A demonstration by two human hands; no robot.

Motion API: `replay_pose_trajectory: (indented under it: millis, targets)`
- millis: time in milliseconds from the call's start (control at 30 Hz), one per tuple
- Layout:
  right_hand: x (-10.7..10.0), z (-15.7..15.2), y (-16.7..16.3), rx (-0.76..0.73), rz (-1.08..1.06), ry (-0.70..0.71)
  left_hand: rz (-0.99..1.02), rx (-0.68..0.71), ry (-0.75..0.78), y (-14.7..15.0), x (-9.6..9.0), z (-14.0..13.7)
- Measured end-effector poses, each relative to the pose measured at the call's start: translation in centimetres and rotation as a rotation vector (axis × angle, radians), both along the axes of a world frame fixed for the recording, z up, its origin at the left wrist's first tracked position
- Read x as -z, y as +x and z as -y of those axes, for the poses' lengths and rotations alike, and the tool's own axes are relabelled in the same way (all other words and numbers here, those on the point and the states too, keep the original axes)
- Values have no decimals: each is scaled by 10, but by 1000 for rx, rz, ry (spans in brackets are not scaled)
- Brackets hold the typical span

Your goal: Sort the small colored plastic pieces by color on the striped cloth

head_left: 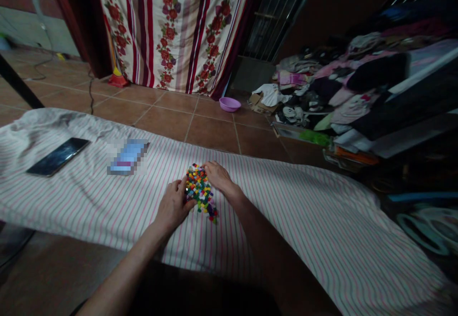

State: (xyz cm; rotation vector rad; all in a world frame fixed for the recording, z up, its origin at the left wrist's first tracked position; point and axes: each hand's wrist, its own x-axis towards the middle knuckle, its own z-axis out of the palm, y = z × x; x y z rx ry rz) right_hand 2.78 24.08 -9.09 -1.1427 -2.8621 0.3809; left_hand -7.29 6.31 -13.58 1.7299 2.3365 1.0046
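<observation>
A pile of small multicoloured plastic pieces (199, 188), like tiny building bricks, lies on the striped cloth (286, 211). Along the pile's left edge rests my left hand (174, 204), its thumb apart from the fingers and touching the near side. My right hand (218, 175) is at the far right edge, palm down with fingers stretched toward the pieces. Neither hand visibly grips a piece. The pile narrows into a short tail toward me, with a few pieces at its near right end.
Left of the pile lie a dark phone (59, 156) and a second phone (129, 157) with a lit, blurred screen. Beyond the cloth, a purple basin (229, 104) stands on the tiled floor. A flowered curtain (171, 30) hangs behind; heaped clothes (322, 87) lie at right.
</observation>
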Motion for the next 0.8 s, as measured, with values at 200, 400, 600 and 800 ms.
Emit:
replay_pose_trajectory:
  millis: [200,400,600,800]
  targets:
    - [-17,31,2,-151,-63,-88,385,70,41,-2,-1,-11]
    - [-27,40,17,-267,-208,-199,672,70,40,-2,-19,-7]
    - [-12,19,-2,22,-101,30,510,-132,-4,-13,-26,-5]
    - [-10,23,-30,13,-17,27,628,-203,-108,-17,-22,-12]
